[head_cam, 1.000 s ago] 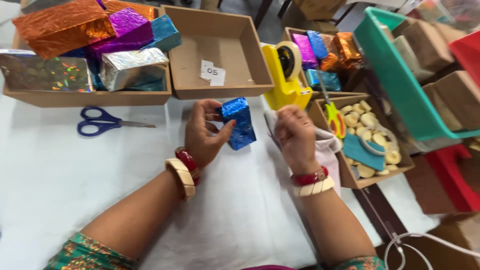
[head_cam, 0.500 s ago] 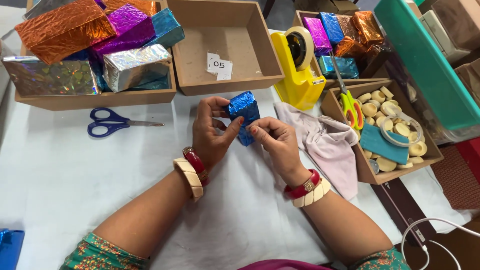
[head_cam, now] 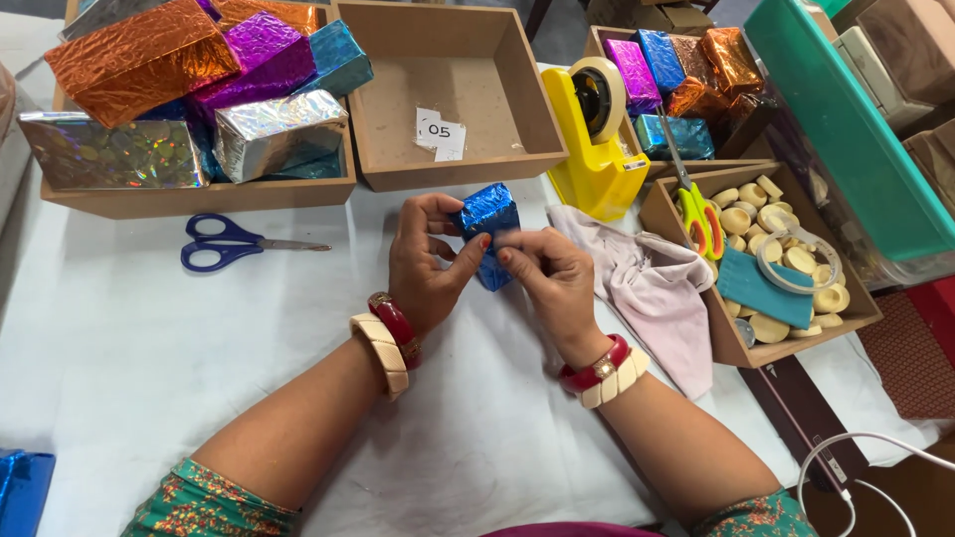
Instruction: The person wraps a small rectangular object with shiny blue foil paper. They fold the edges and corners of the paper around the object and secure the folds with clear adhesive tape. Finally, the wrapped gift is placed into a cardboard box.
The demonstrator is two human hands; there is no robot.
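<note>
A small box wrapped in shiny blue foil (head_cam: pixel 487 217) is held upright just above the white table cloth, in the middle of the head view. My left hand (head_cam: pixel 426 257) grips it from the left, thumb and fingers around its side. My right hand (head_cam: pixel 548 275) presses fingertips against its right front face, where a small strip of clear tape seems to sit. Both wrists wear red and cream bangles.
An empty wooden tray (head_cam: pixel 453 169) with a paper label stands behind the hands. A yellow tape dispenser (head_cam: pixel 595 149) is to its right. Blue scissors (head_cam: pixel 229 244) lie left. A tray of foil-wrapped boxes (head_cam: pixel 189 194) sits far left; a pink cloth (head_cam: pixel 657 293) and a tray of round pieces (head_cam: pixel 716 328) right.
My right hand came from beside the box onto its face and both hands now hold it closer together. The view has shifted slightly right and down.
</note>
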